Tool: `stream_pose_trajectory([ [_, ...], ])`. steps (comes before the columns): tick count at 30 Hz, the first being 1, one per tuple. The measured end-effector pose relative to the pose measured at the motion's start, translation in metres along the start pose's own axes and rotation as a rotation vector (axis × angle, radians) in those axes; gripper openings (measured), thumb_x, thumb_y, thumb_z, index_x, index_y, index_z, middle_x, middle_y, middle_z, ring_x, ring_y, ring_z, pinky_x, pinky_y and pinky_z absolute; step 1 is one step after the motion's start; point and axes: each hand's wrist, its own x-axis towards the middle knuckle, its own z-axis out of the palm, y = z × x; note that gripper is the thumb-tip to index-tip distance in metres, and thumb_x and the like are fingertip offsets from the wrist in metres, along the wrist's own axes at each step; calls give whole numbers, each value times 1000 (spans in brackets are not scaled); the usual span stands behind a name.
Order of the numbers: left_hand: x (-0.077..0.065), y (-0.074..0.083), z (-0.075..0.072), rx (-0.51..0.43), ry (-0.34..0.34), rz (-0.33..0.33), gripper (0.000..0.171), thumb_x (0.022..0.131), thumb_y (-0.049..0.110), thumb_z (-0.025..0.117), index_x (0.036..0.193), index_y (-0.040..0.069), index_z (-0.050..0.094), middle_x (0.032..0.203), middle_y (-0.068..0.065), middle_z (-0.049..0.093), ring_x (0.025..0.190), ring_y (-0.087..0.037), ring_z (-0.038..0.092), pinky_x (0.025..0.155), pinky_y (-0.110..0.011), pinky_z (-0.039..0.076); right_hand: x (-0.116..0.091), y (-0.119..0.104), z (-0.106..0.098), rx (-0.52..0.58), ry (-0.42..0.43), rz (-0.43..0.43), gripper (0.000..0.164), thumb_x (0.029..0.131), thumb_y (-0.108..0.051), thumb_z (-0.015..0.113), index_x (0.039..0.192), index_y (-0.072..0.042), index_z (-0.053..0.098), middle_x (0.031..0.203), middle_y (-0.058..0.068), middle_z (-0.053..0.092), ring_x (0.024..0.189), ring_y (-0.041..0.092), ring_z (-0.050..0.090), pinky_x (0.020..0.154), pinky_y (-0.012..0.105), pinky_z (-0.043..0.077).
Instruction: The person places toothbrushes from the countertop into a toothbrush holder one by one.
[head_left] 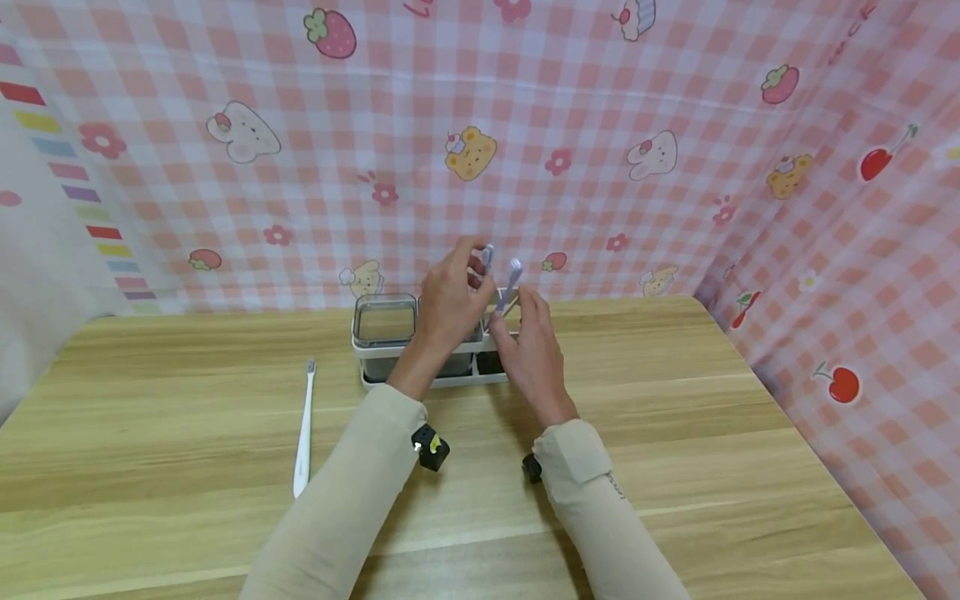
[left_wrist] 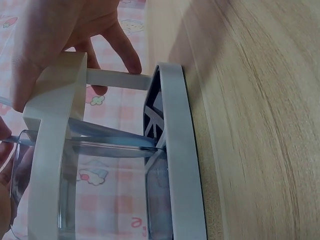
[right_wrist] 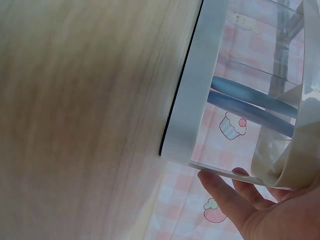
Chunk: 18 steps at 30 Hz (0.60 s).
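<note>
A toothbrush holder (head_left: 491, 377) with a pale frame stands at the table's back. Two blue-handled toothbrushes stand in its right section; in the right wrist view one handle (right_wrist: 250, 95) is beside the other handle (right_wrist: 250, 112). My left hand (head_left: 452, 300) reaches over the holder and pinches one toothbrush (head_left: 487, 257) near its head. The second toothbrush (head_left: 510, 285) leans by my right hand (head_left: 532, 354), which grips the holder's right end. My right fingers (right_wrist: 225, 195) lie along that end's upright. Part of my left hand is outside the left wrist view.
A clear grey cup (head_left: 385, 321) sits in the holder's left section, another partly behind my left hand. One white toothbrush (head_left: 303, 433) lies on the wooden table (head_left: 172, 433), left of my left sleeve. A pink checked cloth (head_left: 300, 192) hangs behind the table and along its right side.
</note>
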Motion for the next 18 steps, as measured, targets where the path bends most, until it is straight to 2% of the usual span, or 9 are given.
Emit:
stream_pose_trajectory([
  [9,-1,0,-2,3,-29,-23,38,92,2,68,128,3,57,91,-11,67,77,-21,68,69,-33,59,0,-1,0,9,-6,1,70,101,-46,47,159,-9,32,161,7,31,129,32,51,102,57,44],
  [18,-2,-3,-6,33,3,-42,37,90,2,69,126,4,59,90,-10,68,78,-20,70,71,-33,59,-1,-2,-1,10,-8,10,70,101,-46,47,159,-11,32,161,9,31,131,33,50,104,57,43],
])
